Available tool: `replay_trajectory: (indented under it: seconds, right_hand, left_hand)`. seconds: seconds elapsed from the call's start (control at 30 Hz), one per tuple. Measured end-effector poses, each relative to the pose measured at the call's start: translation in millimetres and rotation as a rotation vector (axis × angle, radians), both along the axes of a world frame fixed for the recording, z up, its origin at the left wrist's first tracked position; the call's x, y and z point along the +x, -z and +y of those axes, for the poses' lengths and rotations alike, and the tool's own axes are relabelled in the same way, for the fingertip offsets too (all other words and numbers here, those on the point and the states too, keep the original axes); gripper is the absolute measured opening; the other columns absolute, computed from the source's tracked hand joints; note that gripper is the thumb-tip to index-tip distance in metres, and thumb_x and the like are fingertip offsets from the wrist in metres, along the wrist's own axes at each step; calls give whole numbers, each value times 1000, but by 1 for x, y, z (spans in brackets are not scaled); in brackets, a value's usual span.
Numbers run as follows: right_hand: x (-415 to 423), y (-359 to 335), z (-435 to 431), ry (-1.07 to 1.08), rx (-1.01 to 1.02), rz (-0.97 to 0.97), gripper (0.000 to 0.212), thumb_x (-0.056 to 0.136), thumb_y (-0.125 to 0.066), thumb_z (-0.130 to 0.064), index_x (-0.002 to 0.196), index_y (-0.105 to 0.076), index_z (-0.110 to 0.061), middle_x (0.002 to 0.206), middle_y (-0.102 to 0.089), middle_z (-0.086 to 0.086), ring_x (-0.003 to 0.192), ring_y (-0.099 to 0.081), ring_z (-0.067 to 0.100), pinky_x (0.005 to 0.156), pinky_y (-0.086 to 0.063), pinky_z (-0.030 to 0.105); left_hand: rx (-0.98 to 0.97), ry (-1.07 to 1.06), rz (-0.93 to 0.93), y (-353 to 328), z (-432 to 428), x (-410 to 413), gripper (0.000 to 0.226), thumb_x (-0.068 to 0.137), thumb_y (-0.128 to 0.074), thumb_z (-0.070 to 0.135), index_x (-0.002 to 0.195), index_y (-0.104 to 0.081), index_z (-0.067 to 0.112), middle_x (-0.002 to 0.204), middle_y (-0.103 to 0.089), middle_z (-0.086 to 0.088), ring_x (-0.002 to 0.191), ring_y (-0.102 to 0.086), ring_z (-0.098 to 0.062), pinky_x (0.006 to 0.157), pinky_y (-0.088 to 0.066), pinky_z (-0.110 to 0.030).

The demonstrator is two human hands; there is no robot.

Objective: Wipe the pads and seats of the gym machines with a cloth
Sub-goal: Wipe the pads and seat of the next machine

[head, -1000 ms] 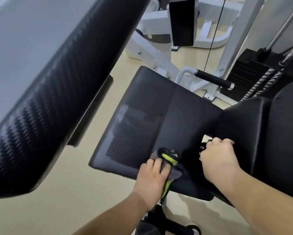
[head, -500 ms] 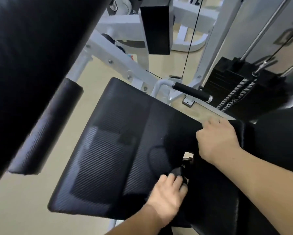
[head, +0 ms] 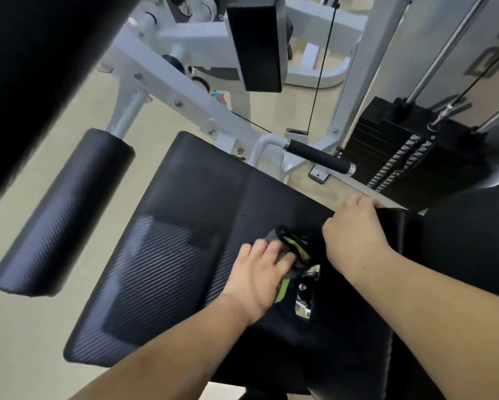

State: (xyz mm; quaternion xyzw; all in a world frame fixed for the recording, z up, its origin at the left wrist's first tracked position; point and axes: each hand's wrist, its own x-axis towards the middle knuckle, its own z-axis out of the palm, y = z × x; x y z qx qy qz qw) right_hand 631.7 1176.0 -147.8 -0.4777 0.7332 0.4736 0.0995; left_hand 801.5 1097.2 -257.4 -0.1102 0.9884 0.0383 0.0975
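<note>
Cloth [head: 293,249], dark grey with bright green trim, is lying bunched on the black seat pad [head: 179,255], at the pad's right rear corner where it is meeting the backrest [head: 456,255]. The left hand [head: 259,275] is pressing down on the cloth with its fingers [head: 274,249] spread flat over the near part of it, palm lowered; the fingers are not curling shut around the fabric, and a crumpled fold with a green strip is sticking out past the fingertips toward the backrest. Another green strip is hanging just beside the heel of that hand, next to a shiny metal bracket [head: 304,293] sitting in the gap between seat pad and backrest.

The right hand [head: 355,235] is resting beyond the cloth with its fingers curled over the edge of the backrest, gripping that black upholstered edge; the fingertips are hidden behind it.

Left of the seat pad, a black roller pad [head: 63,215] is standing out on a grey metal arm [head: 129,114]. Beyond the seat pad's far edge, a black foam handle [head: 319,157] is jutting out from the pale grey frame [head: 202,108]. Right of that handle, behind the backrest, the weight stack [head: 401,157] is sitting with thin cables running up from it.
</note>
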Motion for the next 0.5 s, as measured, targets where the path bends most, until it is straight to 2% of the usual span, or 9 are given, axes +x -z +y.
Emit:
replay_trajectory:
  seconds: [0.03, 0.07, 0.1, 0.17, 0.23, 0.27, 0.3, 0.4, 0.5]
  right_hand:
    - [3, 2, 1, -13, 18, 20, 40, 99, -42, -31, 128, -63, -12, 121, -62, 19, 112, -51, 44, 93, -47, 58]
    - [6, 3, 2, -26, 26, 31, 44, 99, -43, -36, 129, -63, -10, 122, -62, 21, 113, -50, 46, 93, -47, 61]
    - [8, 4, 4, -26, 31, 36, 49, 99, -45, -42, 131, -63, -10, 124, -61, 21, 114, -49, 47, 93, -46, 63]
    - [11, 1, 2, -36, 5, 25, 56, 97, -46, -51, 132, -63, -10, 126, -60, 22, 116, -48, 46, 95, -45, 64]
    - [11, -2, 1, -34, -20, 6, 60, 97, -44, -56, 132, -63, -11, 128, -60, 23, 118, -49, 45, 98, -45, 63]
    - [9, -4, -1, -21, -34, -7, 60, 97, -43, -57, 132, -64, -12, 128, -61, 22, 118, -50, 44, 99, -46, 61]
    - [8, -7, -3, -9, -50, -21, 58, 97, -42, -56, 131, -65, -15, 127, -62, 20, 118, -51, 43, 99, -46, 60]
    - [6, -12, -9, 11, -103, -67, 43, 93, -47, -44, 125, -67, -23, 122, -65, 12, 114, -56, 36, 96, -48, 51]
    - [5, -11, -10, 49, -154, -88, 34, 90, -50, -40, 114, -70, -26, 109, -67, 4, 105, -59, 28, 90, -50, 40]
  left_hand:
    - [-7, 98, -21, -3, -6, 14, 65, 78, -70, 31, 140, -51, 32, 133, -52, -5, 109, -48, -30, 86, -43, -43]
    - [-49, 107, -4, -11, -21, 24, 63, 79, -70, 31, 139, -53, 32, 131, -55, -4, 107, -49, -29, 85, -44, -43]
    - [-102, 29, 22, -19, -39, 26, 60, 82, -67, 32, 140, -53, 33, 130, -56, -4, 108, -49, -29, 86, -44, -43]
    - [-222, -320, 54, -40, -87, 32, 57, 91, -58, 31, 146, -45, 36, 139, -50, -3, 117, -45, -30, 95, -38, -45]
    - [-234, -770, 89, -56, -124, 34, 58, 94, -54, 28, 150, -38, 36, 148, -41, -4, 127, -37, -31, 103, -31, -43]
    - [-201, -915, 92, -59, -131, 34, 59, 94, -52, 29, 151, -37, 34, 149, -39, -4, 127, -36, -31, 103, -30, -41]
    - [-189, -964, 104, -58, -128, 33, 59, 94, -53, 30, 151, -38, 32, 148, -40, -6, 125, -38, -32, 100, -32, -41]
    - [-175, -767, 83, -46, -76, 32, 57, 91, -57, 32, 147, -47, 25, 138, -52, -10, 113, -48, -35, 90, -41, -44]
    - [-88, -399, -6, -31, -10, 42, 61, 93, -57, 33, 151, -39, 27, 140, -48, -8, 113, -47, -33, 88, -42, -46]
